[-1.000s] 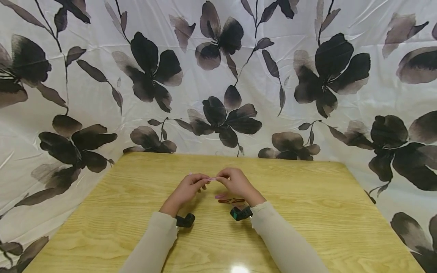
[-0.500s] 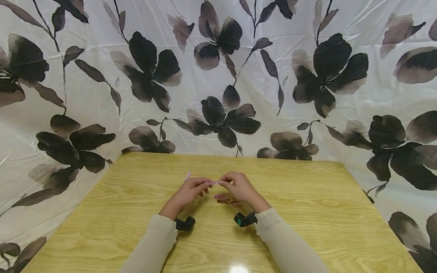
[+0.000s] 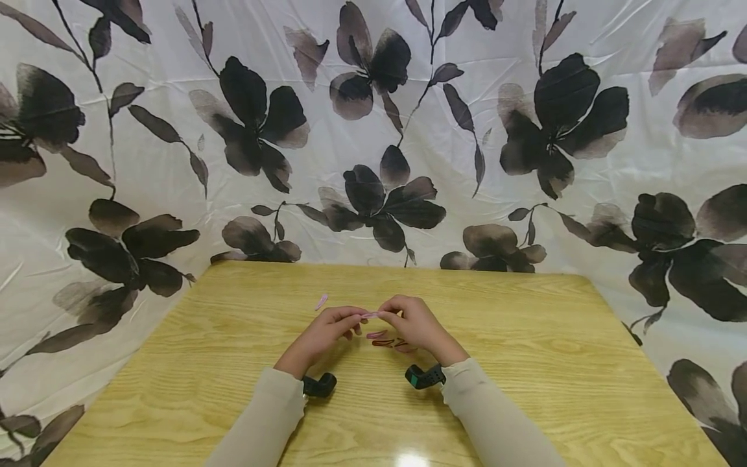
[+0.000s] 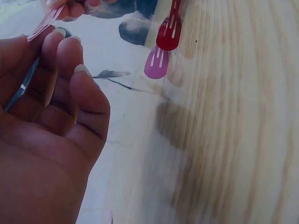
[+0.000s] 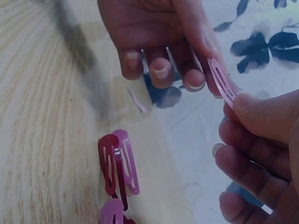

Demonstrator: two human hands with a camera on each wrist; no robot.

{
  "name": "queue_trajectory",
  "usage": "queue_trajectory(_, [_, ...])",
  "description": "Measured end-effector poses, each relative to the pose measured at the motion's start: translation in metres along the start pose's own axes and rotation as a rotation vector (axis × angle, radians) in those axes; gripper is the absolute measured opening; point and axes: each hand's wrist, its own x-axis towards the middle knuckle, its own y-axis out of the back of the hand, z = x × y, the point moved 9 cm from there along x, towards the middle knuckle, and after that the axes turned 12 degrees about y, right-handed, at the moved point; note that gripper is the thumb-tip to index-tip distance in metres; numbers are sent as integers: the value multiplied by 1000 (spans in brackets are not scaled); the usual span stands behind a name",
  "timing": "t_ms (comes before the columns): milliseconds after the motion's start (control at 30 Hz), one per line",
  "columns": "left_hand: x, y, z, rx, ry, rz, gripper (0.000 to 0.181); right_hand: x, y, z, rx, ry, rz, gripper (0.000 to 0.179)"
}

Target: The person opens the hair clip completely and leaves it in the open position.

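Note:
A light pink snap hair clip [image 5: 224, 84] is held above the table between both hands. My left hand [image 3: 330, 331] pinches one end of it between thumb and index finger. The other end is pinched by my right hand [image 3: 415, 324]. In the left wrist view, the pale pink clip [image 4: 46, 22] shows at the top left, partly covered by fingers. Below the hands on the table lie a red hair clip [image 5: 109, 163] and a pinker hair clip [image 5: 128, 161] beside it, with another pink clip [image 5: 112, 212] nearer the right wrist camera.
A single pink hair clip [image 3: 321, 301] lies apart, behind the left hand. The wooden table [image 3: 496, 376] ends at the back against a white floral cloth [image 3: 373, 130]. Each wrist wears a black strapped device, such as the one at right [image 3: 425, 377].
Both hands have come slightly down and toward the person, still pinching the pink clip. The lone clip behind the left hand now shows fully.

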Motion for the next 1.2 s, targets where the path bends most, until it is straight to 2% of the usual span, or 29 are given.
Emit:
queue_trajectory(367, [2,-2,-2,-36,-35,-46,37,-1,-1,-1,-1,25,-14,19])
queue_trajectory(733, [2,-3,-4,-63,-24,-51,38,-2,-5,2,9,19,-23,19])
queue_trajectory(1200, [2,-4,-4,-40,-41,-64,38,-3,-5,-1,34,61,-24,24])
